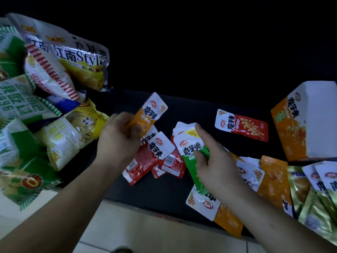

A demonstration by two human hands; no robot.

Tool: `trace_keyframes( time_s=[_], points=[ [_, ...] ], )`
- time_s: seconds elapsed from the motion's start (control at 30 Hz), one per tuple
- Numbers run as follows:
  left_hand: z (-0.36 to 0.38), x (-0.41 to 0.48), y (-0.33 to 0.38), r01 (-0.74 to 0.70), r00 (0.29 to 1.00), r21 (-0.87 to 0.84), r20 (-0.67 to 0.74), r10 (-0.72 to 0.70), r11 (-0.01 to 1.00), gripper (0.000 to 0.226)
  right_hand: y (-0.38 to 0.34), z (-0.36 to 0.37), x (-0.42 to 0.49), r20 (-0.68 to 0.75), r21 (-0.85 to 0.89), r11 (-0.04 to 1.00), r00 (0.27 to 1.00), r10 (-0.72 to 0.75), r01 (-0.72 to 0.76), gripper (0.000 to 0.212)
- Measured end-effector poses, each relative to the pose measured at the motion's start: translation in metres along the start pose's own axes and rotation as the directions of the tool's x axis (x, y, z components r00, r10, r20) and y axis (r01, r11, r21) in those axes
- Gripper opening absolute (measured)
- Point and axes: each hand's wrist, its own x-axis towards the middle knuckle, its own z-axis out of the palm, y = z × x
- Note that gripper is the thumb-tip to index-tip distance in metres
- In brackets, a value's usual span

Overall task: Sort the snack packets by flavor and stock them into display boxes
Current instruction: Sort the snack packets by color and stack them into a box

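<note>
My left hand (118,137) grips an orange-and-white snack packet (149,112) by its lower end, raised above the black surface (191,106). My right hand (213,161) holds a green-and-white packet (189,148) upright, fingers pinching its lower half. Between the hands lie several red packets (145,159), some face down with barcodes showing. One red packet (242,125) lies alone further right. An orange display box (306,123) stands at the right edge, its white side toward me. More orange packets (273,178) are spread under and beside my right wrist.
Large chip bags (54,73) in green, yellow and white are piled along the left side. Gold-green bags (313,203) lie at the bottom right. The black surface ends at a near edge above pale floor tiles (145,234). The background is dark.
</note>
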Motion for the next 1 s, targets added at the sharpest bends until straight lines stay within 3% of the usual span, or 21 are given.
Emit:
trace_keyframes(
  time_s=[0.1,0.17,0.3,0.47,0.63,0.77,0.83,1.0],
  points=[
    [-0.008,-0.031,0.031,0.135,0.989,-0.343,-0.015,-0.149,0.93,0.007,-0.015,-0.019,-0.013,-0.014,0.148,0.989,1.0,-0.011,0.013,0.069],
    [-0.004,-0.057,0.054,0.234,0.971,-0.5,0.087,-0.22,0.834,0.017,-0.024,-0.039,-0.026,-0.01,0.242,0.968,0.997,0.073,-0.068,0.069],
    [0.021,-0.107,0.08,0.402,0.913,-0.613,0.32,-0.252,0.68,0.015,-0.012,-0.071,-0.061,0.051,0.349,0.903,0.967,0.25,-0.251,0.066],
    [0.055,-0.162,0.111,0.549,0.813,-0.542,0.523,-0.255,0.636,0.012,0.028,-0.081,-0.124,-0.01,0.468,0.816,0.921,0.389,-0.339,0.063],
    [0.072,-0.191,0.131,0.592,0.751,-0.438,0.603,-0.268,0.676,0.023,0.063,-0.103,-0.164,0.08,0.528,0.702,0.851,0.519,-0.478,0.064],
    [0.085,-0.203,0.152,0.603,0.702,-0.364,0.666,-0.254,0.71,0.017,0.07,-0.124,-0.182,0.078,0.57,0.673,0.847,0.526,-0.471,0.072],
    [0.09,-0.2,0.167,0.589,0.68,-0.33,0.695,-0.232,0.738,0.011,0.072,-0.139,-0.186,0.023,0.575,0.682,0.842,0.539,-0.452,0.073],
    [0.102,-0.188,0.215,0.527,0.589,-0.234,0.794,-0.153,0.817,0.022,0.086,-0.177,-0.197,-0.143,0.638,0.681,0.815,0.562,-0.358,0.076]
  ],
)
